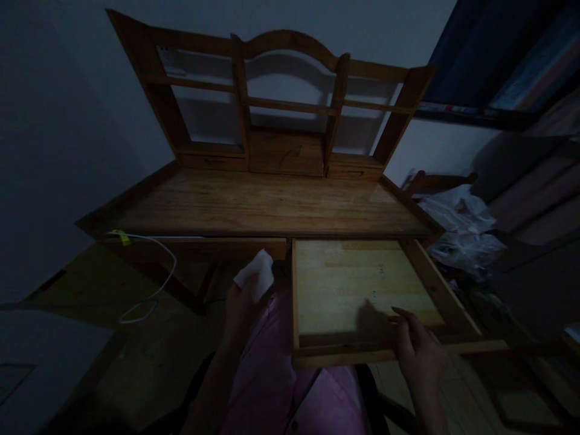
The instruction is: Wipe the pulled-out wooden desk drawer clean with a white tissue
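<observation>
In my left hand (242,302) is a crumpled white tissue (259,275), gripped left of the pulled-out drawer. My right hand (419,350) is over the front edge of that wooden drawer (344,357), near its right end. Its fingers are partly stretched and point left over the drawer's inside, with nothing visible in them. Whether they touch the front panel, I cannot tell. The drawer's pale bottom shows a few small dark marks, and a hand shadow falls on it. The drawer belongs to a wooden desk (281,202).
A shelf hutch (290,107) rises at the desk's back. A second drawer (226,249) on the left is closed. A white cable (170,257) with a yellow tag hangs over the front left edge. Plastic bags (462,211) sit by a chair at right.
</observation>
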`<state>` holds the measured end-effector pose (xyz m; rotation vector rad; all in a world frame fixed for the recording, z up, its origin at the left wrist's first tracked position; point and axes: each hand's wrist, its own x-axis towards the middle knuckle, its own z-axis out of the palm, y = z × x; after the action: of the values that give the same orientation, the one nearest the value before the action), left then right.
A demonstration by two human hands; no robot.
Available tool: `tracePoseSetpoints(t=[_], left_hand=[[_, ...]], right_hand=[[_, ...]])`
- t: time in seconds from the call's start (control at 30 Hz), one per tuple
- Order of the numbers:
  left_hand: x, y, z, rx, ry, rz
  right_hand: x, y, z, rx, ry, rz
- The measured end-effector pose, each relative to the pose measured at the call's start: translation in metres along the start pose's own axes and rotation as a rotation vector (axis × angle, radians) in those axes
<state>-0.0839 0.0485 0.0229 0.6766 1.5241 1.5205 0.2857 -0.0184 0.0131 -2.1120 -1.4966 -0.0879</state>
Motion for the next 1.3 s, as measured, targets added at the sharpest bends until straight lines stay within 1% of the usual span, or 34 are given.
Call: tracePoseSetpoints(t=[0.07,0.13,0.2,0.3,0.37,0.47,0.63,0.77,0.87,0.9,0.97,1.03,1.13,1.23,1.3], left_hand=[[0.006,-0.003,0.000,0.052,-0.001,0.033],[0.008,-0.008,0.004,0.091,-0.046,0.055],[0.007,-0.014,0.014,0.116,-0.140,0.109],[0.002,-0.021,0.033,0.147,-0.311,0.248],[-0.002,-0.026,0.044,0.170,-0.378,0.289],[-0.007,-0.034,0.052,0.174,-0.413,0.288],[-0.015,-0.046,0.047,0.132,-0.416,0.280],[-0.020,-0.046,0.041,0.115,-0.376,0.250],[-0.018,-0.045,0.039,0.129,-0.349,0.205],[-0.016,-0.044,0.038,0.112,-0.326,0.170],[-0.009,-0.042,0.036,0.018,-0.234,0.082],[-0.002,-0.035,0.037,-0.131,-0.131,0.007],[0.004,-0.016,0.041,-0.294,-0.039,-0.021],[0.002,0.001,0.046,-0.329,0.009,-0.071],[-0.001,0.003,0.045,-0.307,0.015,-0.135]], right_hand=[[0.000,0.000,0.000,-0.003,-0.014,0.006],[0.000,0.001,0.000,-0.006,-0.025,-0.002],[0.000,0.001,0.001,-0.014,-0.027,-0.005],[0.000,0.002,0.001,-0.025,-0.031,0.016],[0.000,0.002,0.002,-0.021,-0.031,0.018],[0.000,0.004,0.002,0.006,-0.021,-0.008],[0.000,0.005,0.004,-0.013,-0.031,-0.010],[-0.001,0.005,0.003,-0.015,-0.028,-0.004],[-0.001,0.003,0.002,-0.023,-0.028,-0.008],[-0.001,0.003,0.001,-0.027,-0.029,-0.009],[-0.001,0.002,0.001,-0.032,-0.021,-0.001],[0.000,0.002,0.002,-0.031,-0.022,0.005],[0.000,0.003,0.003,-0.028,-0.022,-0.003],[-0.001,0.005,0.004,-0.037,-0.006,0.007],[-0.001,0.006,0.004,-0.033,-0.009,0.006]])
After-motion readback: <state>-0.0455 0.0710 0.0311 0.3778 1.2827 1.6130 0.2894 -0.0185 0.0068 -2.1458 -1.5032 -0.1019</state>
